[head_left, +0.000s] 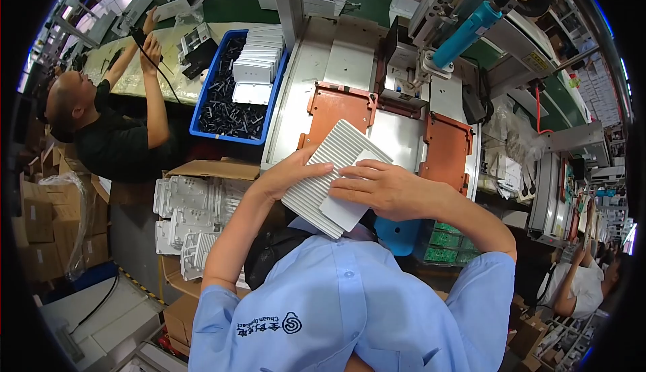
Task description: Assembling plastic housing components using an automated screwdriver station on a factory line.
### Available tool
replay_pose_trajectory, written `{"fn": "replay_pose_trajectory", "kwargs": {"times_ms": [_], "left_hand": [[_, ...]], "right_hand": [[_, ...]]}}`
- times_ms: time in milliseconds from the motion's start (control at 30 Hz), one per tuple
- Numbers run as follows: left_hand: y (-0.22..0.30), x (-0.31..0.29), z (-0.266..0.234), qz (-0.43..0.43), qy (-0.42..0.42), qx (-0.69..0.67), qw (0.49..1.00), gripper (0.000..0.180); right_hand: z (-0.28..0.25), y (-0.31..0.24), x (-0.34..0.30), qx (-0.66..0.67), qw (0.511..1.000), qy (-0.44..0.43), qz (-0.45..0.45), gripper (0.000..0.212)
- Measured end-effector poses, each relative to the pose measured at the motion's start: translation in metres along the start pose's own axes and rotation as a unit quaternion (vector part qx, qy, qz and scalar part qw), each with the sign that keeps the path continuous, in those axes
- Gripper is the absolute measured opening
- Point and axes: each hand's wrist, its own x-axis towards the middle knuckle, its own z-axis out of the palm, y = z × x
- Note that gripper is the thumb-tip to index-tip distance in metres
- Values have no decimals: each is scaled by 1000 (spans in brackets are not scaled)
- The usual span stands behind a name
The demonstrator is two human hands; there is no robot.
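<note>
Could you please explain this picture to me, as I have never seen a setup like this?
There is no robot here: a person works bare-handed, seen from a head-worn fisheye camera looking down, which bends straight edges. The left hand holds a ribbed plate; the right hand lies over a flat pale piece on top of it. Ahead, a metal work surface carries two reddish-brown fixtures, with a teal cylindrical tool mounted above. To the left, a blue bin holds small black parts and stacked pale plates.

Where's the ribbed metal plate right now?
Near the middle of the head view, the ribbed metal plate is in the left hand, partly under the right hand and a white piece.
</note>
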Motion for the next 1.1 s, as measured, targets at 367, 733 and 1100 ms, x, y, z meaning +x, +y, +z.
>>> {"fn": "replay_pose_trajectory", "kwargs": {"times_ms": [367,733,1100], "left_hand": [[6,6,36,235,229,-82,941,35],[4,3,50,272,242,-52,930,35],[-16,-27,35,232,164,168,944,35]], "right_hand": [[10,0,4,77,852,368,365,78],[46,1,48,55,771,471,425,77],[53,-24,9,248,644,553,467,45]]}}
